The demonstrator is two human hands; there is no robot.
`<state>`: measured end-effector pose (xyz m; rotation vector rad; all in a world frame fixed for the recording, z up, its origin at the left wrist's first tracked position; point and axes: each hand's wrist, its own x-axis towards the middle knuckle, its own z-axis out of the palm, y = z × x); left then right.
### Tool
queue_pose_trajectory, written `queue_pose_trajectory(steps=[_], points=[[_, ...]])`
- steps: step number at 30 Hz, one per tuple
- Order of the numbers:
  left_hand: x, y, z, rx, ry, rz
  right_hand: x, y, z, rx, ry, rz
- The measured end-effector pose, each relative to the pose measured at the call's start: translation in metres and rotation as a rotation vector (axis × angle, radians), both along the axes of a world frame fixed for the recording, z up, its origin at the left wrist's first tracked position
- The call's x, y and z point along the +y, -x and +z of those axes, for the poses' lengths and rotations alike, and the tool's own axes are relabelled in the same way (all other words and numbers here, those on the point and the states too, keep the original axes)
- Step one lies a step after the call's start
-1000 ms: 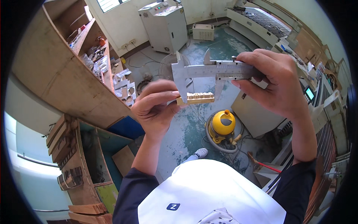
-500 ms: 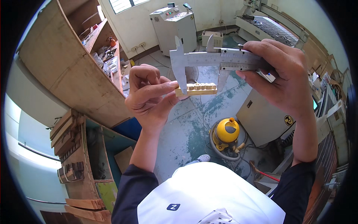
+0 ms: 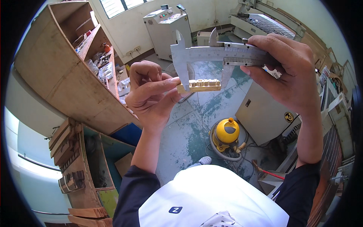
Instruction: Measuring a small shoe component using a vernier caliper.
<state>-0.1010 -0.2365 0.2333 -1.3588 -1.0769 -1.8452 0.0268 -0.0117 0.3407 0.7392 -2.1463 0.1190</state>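
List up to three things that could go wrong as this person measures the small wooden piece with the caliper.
1. The wooden piece is pinched only at one end by the left hand; it could slip and drop to the concrete floor far below.
2. It may sit skewed between the jaws of the caliper, giving a false reading.
3. The right hand alone steadies the caliper in mid-air, so wobble could shift the slide.

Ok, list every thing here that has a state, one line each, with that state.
Left hand: raised, fingers pinching one end of the brass part.
Brass part: held level, sitting between the caliper's lower jaws.
Caliper: held level, jaws closed against both ends of the brass part.
Right hand: gripping the caliper's beam, thumb on the slider.
Yellow vacuum: upright on the floor, hose coiled around it.
Wooden shelf: open-fronted, small items on it.
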Motion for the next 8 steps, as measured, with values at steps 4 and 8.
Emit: queue_pose_trajectory(steps=[4,8], points=[[0.010,0.002,-0.003,0.000,-0.004,-0.048,0.005,-0.007,-0.001,-0.001,-0.005,-0.038],[0.019,0.001,-0.005,-0.012,0.015,-0.077,0.011,-0.015,-0.002,-0.016,-0.008,-0.076]])
